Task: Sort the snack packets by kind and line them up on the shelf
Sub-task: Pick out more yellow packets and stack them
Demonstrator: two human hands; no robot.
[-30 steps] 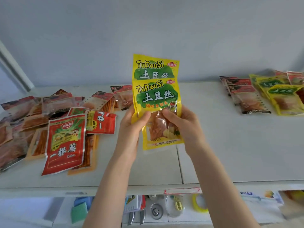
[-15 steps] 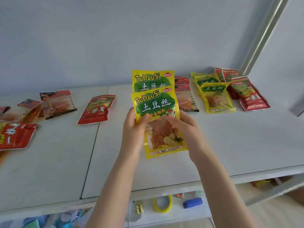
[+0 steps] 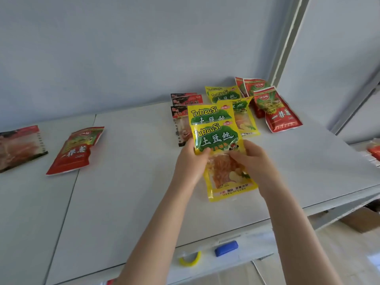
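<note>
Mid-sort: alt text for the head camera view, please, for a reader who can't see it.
The left hand and right hand hold two overlapped yellow TuDouSi packets over a white shelf. Behind them lie sorted groups: dark packets, more yellow ones, red packets. A lone red packet and a lone dark packet lie far left.

a pale blue-grey wall (image 3: pixel 123 48) fills the upper part of the view. a white post (image 3: pixel 289 38) runs down it at a slant on the right, with another pale panel (image 3: pixel 339 58) beyond it. low in the view, a white lower board (image 3: pixel 255 243) carries a blue block (image 3: pixel 226 248) and, near it on the left, a yellow ring (image 3: pixel 191 261) partly hidden from above. a brown cardboard box (image 3: pixel 362 221) shows at the lower right, by a stretch of light floor (image 3: pixel 339 254).
</note>
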